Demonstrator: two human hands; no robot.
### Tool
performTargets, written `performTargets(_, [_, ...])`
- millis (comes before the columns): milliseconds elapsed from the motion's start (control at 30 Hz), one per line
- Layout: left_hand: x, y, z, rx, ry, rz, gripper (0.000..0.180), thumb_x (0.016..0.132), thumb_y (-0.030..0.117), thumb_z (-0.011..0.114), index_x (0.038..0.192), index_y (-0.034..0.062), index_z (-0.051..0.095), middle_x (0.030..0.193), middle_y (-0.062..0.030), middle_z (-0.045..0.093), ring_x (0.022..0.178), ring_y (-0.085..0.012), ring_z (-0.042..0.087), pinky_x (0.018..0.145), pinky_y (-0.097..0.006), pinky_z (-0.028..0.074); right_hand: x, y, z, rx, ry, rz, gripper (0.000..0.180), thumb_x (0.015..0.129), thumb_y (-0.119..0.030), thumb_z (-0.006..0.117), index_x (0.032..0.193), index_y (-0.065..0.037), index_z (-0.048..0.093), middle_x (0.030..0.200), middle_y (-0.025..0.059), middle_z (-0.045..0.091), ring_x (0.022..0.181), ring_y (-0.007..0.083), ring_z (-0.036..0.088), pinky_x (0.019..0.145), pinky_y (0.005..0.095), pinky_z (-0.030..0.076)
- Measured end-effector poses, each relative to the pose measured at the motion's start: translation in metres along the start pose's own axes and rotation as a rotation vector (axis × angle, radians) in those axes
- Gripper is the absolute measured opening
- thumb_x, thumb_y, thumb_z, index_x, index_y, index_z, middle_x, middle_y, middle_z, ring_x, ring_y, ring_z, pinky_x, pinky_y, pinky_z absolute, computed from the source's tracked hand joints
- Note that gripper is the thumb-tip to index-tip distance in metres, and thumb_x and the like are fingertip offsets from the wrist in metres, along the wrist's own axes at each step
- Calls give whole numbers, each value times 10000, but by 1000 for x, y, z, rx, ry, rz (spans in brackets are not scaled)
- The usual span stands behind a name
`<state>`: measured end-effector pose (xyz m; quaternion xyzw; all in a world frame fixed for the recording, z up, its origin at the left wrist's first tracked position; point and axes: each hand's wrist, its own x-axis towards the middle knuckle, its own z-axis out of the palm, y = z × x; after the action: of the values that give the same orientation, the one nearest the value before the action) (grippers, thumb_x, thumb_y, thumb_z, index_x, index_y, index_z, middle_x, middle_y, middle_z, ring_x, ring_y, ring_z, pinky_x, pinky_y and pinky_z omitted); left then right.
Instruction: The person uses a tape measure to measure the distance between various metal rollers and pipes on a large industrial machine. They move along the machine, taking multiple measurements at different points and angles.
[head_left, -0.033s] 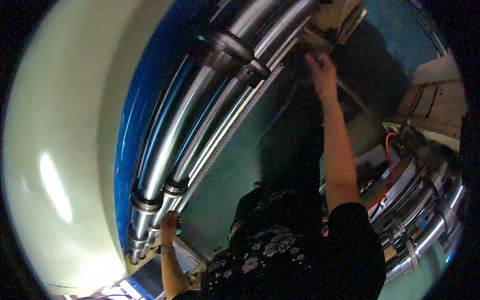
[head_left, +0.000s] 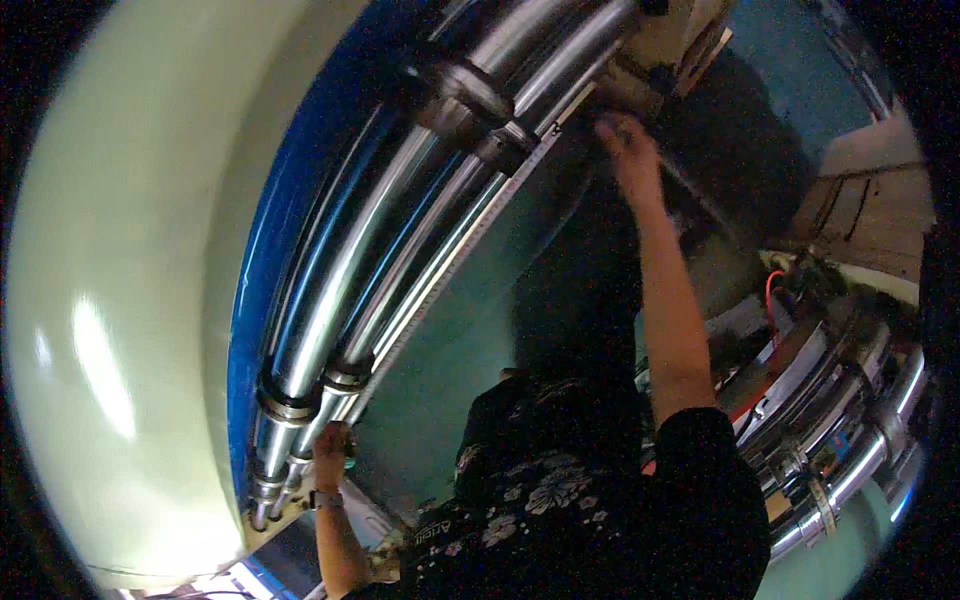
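Low on the left, my left hand [head_left: 330,447] is closed around a tape measure case; only a bit of its green side shows past the fingers. The pale tape blade [head_left: 450,262] is drawn out along the lower edge of a row of shiny metal rods [head_left: 340,290], up to a dark collar [head_left: 505,148]. My right hand [head_left: 632,150] is raised in shadow at upper middle, off the rods and past the blade's far end. Its fingers look apart and bent, with nothing visible in them, though the picture is dim there.
A large cream machine cover [head_left: 130,250] and a blue panel [head_left: 262,270] flank the rods on the left. At the right lie more metal tubes [head_left: 865,480], a red hose [head_left: 770,300] and a wooden box [head_left: 875,190]. Green floor [head_left: 430,400] shows between.
My right hand has shifted slightly left, and its fingers have spread a little. My left hand has moved slightly left with the tape measure.
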<state>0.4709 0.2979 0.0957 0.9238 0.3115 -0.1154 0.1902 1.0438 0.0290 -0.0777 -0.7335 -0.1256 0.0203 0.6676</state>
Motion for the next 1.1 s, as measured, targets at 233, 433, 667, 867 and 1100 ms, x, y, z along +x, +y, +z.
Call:
performTargets(233, [11, -13, 16, -897, 139, -384, 106, 829, 62, 487, 728, 49, 513, 633, 24, 470, 518, -64, 382, 467, -220, 300, -31, -33, 69, 214, -101, 49, 207, 817, -184, 556, 949, -25, 569, 914, 86, 587, 846, 173, 539, 765, 285, 419])
performTargets(433, [25, -2, 14, -632, 314, -180, 95, 825, 65, 523, 750, 8, 535, 608, 20, 458, 567, -87, 432, 519, -240, 344, -12, -10, 79, 119, -9, -36, 209, 781, -169, 603, 909, -12, 550, 866, 85, 578, 800, 168, 522, 734, 297, 417])
performTargets(667, [27, -54, 40, -768, 307, -163, 103, 822, 61, 539, 883, -23, 540, 728, 5, 468, 690, -88, 440, 646, -224, 390, 0, -3, 88, 93, -38, -179, 143, 820, -163, 563, 928, -71, 543, 726, -8, 501, 495, 49, 372, 430, 202, 325])
performTargets(867, [30, -51, 23, -296, 406, -113, 260, 819, 238, 520, 971, 33, 574, 890, -199, 585, 836, -348, 554, 721, -400, 435, -8, -20, 78, 446, -332, 24, 379, 790, -268, 549, 1105, -76, 464, 1119, 86, 446, 1022, 252, 429, 828, 417, 423])
performTargets(1100, [38, -68, 32, -233, 295, -218, 269, 791, 298, 516, 881, 65, 615, 834, -173, 598, 788, -322, 576, 700, -407, 444, 23, -4, 79, -98, -237, -334, 341, 799, -243, 571, 1047, -17, 505, 1086, 122, 497, 952, 252, 473, 793, 354, 428])
